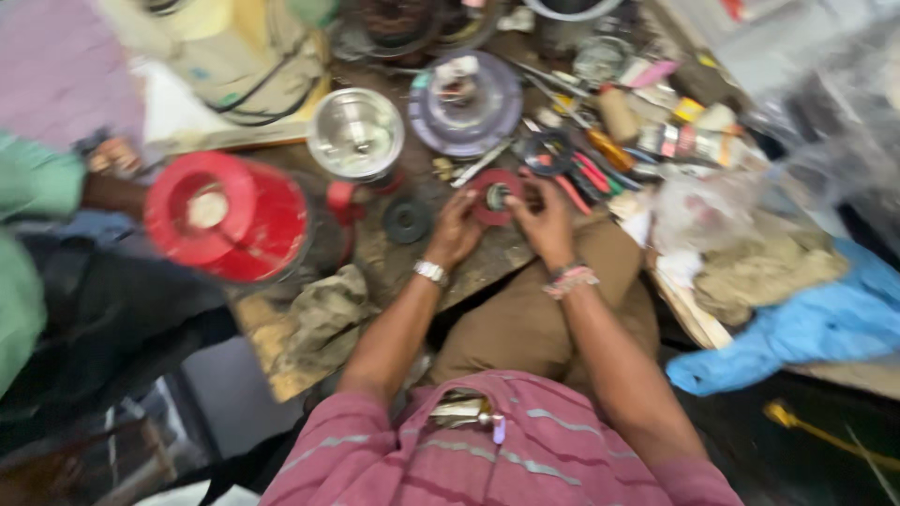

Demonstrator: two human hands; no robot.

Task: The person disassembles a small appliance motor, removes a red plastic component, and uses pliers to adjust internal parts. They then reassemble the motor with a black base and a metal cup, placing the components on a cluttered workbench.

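A small red round part (494, 196) with a metal centre lies on the worn wooden bench (487, 262). My left hand (454, 228) grips its left side, and a metal watch is on that wrist. My right hand (543, 217) holds its right side, with a beaded band at the wrist. A black disc (407, 221) lies just left of my left hand. The picture is blurred.
A red mixer base (228, 216) sits at left, held by another person in a green sleeve (37, 178). A steel jar (356, 133), a purple disc (466, 101), pliers and tools (581, 169), rags (319, 314) and a blue cloth (806, 323) lie around.
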